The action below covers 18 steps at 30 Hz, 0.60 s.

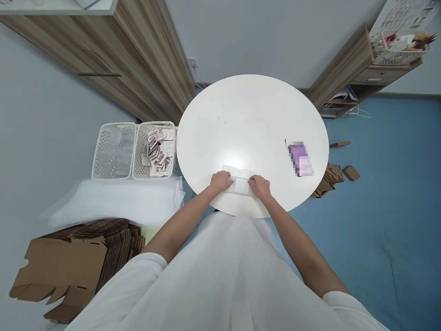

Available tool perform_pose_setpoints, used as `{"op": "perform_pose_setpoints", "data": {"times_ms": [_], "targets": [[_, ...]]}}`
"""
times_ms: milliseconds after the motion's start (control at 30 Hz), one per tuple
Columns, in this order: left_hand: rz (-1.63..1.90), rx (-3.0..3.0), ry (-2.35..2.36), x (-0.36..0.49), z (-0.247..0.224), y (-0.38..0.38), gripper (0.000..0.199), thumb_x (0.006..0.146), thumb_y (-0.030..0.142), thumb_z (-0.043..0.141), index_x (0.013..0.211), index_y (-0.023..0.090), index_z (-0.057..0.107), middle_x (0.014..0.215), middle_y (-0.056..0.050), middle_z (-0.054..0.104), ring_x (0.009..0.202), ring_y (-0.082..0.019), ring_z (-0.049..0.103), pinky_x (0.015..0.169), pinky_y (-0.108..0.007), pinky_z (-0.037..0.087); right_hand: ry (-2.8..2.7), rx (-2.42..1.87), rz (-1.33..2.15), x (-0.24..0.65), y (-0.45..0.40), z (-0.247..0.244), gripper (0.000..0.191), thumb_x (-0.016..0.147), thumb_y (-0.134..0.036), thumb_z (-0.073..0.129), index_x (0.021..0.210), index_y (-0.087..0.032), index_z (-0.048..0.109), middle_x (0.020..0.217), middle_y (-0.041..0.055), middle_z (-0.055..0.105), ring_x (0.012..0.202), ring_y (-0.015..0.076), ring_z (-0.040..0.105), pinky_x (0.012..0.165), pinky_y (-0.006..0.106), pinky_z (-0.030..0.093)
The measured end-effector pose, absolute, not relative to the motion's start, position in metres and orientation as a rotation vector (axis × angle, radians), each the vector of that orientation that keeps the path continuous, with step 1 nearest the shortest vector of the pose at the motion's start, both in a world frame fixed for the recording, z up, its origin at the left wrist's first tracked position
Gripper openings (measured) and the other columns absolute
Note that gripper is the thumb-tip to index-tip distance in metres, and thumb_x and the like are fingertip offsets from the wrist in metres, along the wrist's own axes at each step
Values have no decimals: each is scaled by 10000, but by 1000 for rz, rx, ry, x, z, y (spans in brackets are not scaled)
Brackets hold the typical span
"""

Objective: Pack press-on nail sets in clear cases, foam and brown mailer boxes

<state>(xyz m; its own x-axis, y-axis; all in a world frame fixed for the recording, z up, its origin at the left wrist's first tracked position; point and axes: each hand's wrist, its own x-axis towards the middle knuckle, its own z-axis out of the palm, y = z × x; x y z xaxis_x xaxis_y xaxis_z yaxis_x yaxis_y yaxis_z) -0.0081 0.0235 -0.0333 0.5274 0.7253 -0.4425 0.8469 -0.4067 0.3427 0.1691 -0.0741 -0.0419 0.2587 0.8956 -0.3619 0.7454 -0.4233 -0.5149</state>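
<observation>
A white, partly see-through sheet (pixel 237 172) lies near the front edge of the round white table (pixel 251 105). On it is a small white squarish item (pixel 241 185), with folded sheet around it. My left hand (pixel 221 181) grips the left side of the sheet, fingers curled. At the right side, my right hand (pixel 260 186) pinches the sheet between thumb and fingers. The small item lies between my two hands.
A purple item (pixel 299 156), pixelated, lies on the table's right. Left of the table stand a basket (pixel 135 156) of printed cards, a clear-bag basket (pixel 95 151), white sheets (pixel 117 200) and flat cardboard boxes (pixel 65 262). Small cardboard boxes (pixel 327 181) lie on the floor at right.
</observation>
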Motion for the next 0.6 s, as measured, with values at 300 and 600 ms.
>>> {"op": "perform_pose_setpoints", "data": {"times_ms": [300, 600], "targets": [[33, 2708, 803, -6, -23, -7, 276, 817, 256, 445, 1082, 238, 520, 1228, -80, 467, 1155, -238, 381, 951, -428, 231, -1215, -2291, 737, 171, -96, -31, 351, 755, -350, 486, 1082, -226, 512, 1141, 88, 469, 1084, 265, 407, 896, 439, 321], [-74, 2741, 731, -10, -43, -30, 461, 778, 252, 500, 1226, 267, 394, 1347, -78, 355, 1243, -246, 286, 960, -423, 249, 6, -1933, 1172, 135, -139, -37, 729, 618, -423, 633, 1239, -254, 290, 1238, 87, 366, 1043, 182, 500, 777, 281, 495]]}}
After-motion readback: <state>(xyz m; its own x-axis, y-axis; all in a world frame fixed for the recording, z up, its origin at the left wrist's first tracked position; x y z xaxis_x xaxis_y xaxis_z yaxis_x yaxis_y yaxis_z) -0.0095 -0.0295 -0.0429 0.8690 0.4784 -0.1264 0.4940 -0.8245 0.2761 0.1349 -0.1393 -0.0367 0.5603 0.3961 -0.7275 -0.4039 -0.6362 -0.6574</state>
